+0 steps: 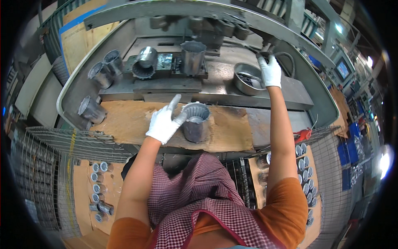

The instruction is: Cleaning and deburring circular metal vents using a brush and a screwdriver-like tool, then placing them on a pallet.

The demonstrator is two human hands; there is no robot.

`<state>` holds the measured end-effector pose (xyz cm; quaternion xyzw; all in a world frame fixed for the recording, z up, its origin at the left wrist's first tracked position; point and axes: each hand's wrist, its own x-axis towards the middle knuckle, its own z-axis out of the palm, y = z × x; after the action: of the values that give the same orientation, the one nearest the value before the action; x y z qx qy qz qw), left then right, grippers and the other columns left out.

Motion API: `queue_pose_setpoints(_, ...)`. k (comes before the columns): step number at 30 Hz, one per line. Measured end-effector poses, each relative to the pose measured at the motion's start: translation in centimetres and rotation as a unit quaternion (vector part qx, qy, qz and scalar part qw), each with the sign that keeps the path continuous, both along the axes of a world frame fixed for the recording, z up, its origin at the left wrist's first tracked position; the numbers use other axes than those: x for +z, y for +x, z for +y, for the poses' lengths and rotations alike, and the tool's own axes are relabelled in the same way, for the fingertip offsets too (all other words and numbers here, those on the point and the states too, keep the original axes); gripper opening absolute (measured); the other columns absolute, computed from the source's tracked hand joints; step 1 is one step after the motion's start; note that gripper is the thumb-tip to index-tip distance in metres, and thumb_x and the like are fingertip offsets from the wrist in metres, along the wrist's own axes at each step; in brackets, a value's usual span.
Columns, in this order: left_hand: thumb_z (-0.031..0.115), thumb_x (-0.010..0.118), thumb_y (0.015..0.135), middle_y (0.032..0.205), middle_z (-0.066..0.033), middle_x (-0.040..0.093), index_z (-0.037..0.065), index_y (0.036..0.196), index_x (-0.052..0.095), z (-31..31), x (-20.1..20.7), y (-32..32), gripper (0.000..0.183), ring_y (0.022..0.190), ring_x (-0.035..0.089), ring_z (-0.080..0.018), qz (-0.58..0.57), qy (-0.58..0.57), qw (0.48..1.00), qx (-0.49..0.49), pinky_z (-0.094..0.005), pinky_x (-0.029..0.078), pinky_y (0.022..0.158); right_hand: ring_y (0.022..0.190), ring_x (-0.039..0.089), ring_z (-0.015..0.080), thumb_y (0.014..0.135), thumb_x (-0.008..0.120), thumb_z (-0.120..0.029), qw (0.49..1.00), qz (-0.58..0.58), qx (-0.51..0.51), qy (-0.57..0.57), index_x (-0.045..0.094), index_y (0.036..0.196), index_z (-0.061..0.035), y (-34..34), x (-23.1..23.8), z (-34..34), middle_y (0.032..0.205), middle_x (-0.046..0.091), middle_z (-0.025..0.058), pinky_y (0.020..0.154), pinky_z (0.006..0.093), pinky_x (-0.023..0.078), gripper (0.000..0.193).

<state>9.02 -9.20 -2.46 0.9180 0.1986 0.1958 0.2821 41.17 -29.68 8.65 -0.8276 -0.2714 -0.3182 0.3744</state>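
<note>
My left hand [166, 122], in a white glove, is open with thumb and fingers apart. Its fingertips are at the left rim of a grey ribbed metal cup [195, 130], which stands upright on the brown cardboard [232, 133]. My right hand [270, 72], also gloved, is raised at the far right of the machine. Its fingers close about a dark fitting there, whose kind I cannot make out. Below and left of that hand, a round metal bowl [244, 88] holds small dark pieces. Another metal cup [193, 58] stands upright on the machine's fixture.
Left on the machine bed, a cup lies tilted [144, 62]; more cups [100, 75] lean by the side wall, and one [92, 110] sits at the cardboard's left end. A metal beam [207, 10] crosses overhead. Wire baskets [78, 143] with several metal parts flank my lap.
</note>
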Motion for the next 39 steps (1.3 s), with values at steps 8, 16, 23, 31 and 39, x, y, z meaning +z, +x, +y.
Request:
queue_pose_setpoints(8,0.057,0.077,0.062,0.097,-0.0134,0.067,0.007,0.091,0.067,-3.4,0.7,0.8,0.059,0.093,0.063,-0.0326,0.029,0.027,0.998,-0.043,-0.0424,0.046,0.088,0.094,0.064,0.0357,0.084,0.059,-0.043,0.950,0.162,-0.085,-0.252,0.069,0.098,-0.0111,1.5,-4.4,-6.5,0.097,0.069,0.0166,0.082,0.0425,0.049,0.037)
queue_pose_setpoints(16,0.035,0.080,0.054,0.112,-0.0193,0.064,0.012,0.081,0.062,-3.6,1.1,-0.1,0.040,0.089,0.064,-0.0318,-0.183,0.310,0.914,-0.187,-0.0446,0.046,0.084,0.088,0.066,0.0285,0.087,0.063,-0.043,0.987,0.159,0.012,0.031,0.067,0.099,-0.0032,0.5,-8.3,-7.2,0.093,0.069,0.0164,0.080,0.0366,0.049,0.042)
queue_pose_setpoints(23,0.036,0.079,0.055,0.108,-0.0169,0.066,0.016,0.078,0.059,-4.2,3.7,-1.8,0.036,0.080,0.065,-0.0300,-0.289,0.291,0.894,-0.179,-0.0413,0.049,0.078,0.112,0.058,0.0303,0.082,0.068,-0.047,0.988,0.131,-0.076,0.024,0.045,0.137,-0.0017,-3.4,-11.2,-8.5,0.127,0.056,0.0207,0.096,0.0385,0.044,0.075)
queue_pose_setpoints(31,0.037,0.081,0.050,0.107,-0.0181,0.064,0.015,0.084,0.056,-4.7,3.4,-1.8,0.048,0.082,0.061,-0.0341,-0.334,0.217,0.887,-0.232,-0.0428,0.044,0.072,0.102,0.059,0.0218,0.091,0.053,-0.056,0.876,0.415,0.200,0.140,0.042,0.141,-0.0072,-14.1,-14.2,-8.2,0.120,0.060,0.0144,0.090,0.0356,0.046,0.070)
queue_pose_setpoints(39,0.032,0.089,0.046,0.103,-0.0146,0.065,0.004,0.111,0.058,-8.7,2.4,0.5,0.077,0.097,0.062,-0.0361,-0.229,-0.061,0.925,-0.296,-0.0434,0.046,0.085,0.121,0.048,0.0346,0.088,0.043,-0.068,0.338,0.717,0.420,0.442,0.037,0.141,-0.0198,-23.8,-12.1,-5.8,0.136,0.050,0.0102,0.081,0.0511,0.050,0.072)
